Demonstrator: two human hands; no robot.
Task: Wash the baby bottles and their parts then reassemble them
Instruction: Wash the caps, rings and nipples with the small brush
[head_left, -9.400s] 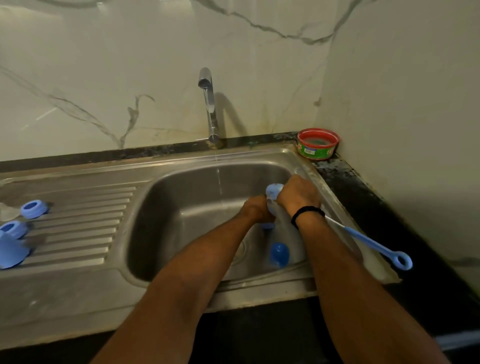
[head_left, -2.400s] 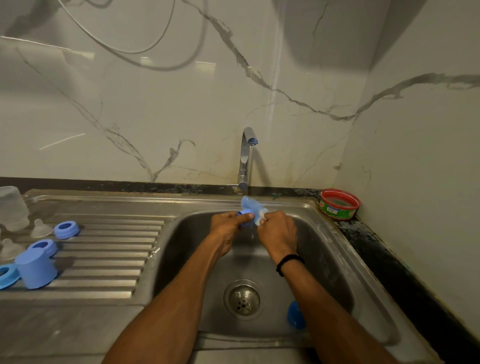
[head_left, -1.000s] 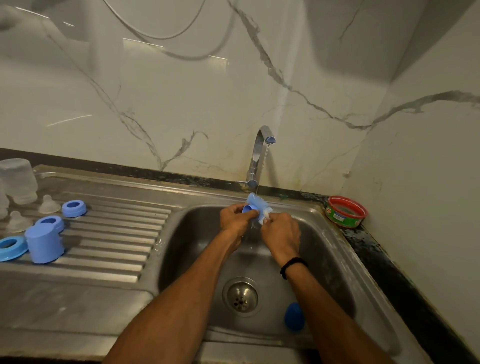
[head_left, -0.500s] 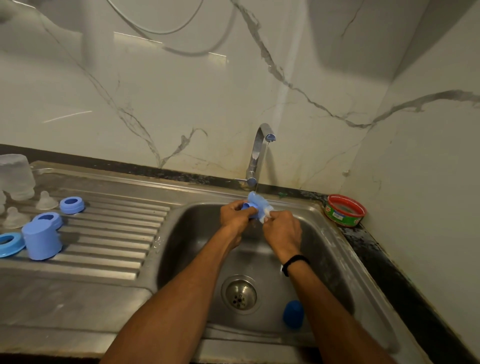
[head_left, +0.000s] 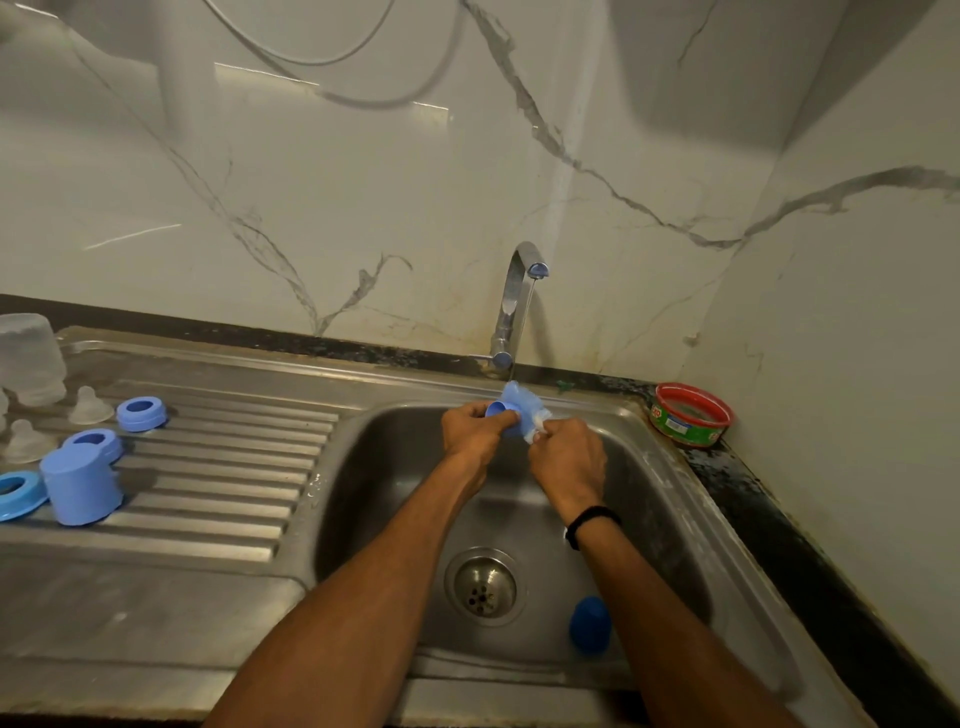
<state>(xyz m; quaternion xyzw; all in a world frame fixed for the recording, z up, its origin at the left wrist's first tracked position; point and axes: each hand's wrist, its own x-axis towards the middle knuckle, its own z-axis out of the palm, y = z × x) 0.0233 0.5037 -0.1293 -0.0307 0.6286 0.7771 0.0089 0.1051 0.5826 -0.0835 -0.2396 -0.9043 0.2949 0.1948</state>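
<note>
On the ribbed steel drainboard (head_left: 218, 467) stand a clear bottle (head_left: 28, 358), two clear teats (head_left: 91, 408), three blue rings (head_left: 141, 413) and a blue cap (head_left: 80, 486). In the basin (head_left: 670, 519), one dark blue cap (head_left: 589, 630) lies near the drain (head_left: 483, 584).

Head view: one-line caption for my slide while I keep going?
Left hand grips a blue cap, right hand holds a brush against it under the tap, over the sink.

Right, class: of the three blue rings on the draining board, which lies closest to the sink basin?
The blue ring farthest back, beside a clear teat. The other two lie further left, next to the blue cap.
</note>
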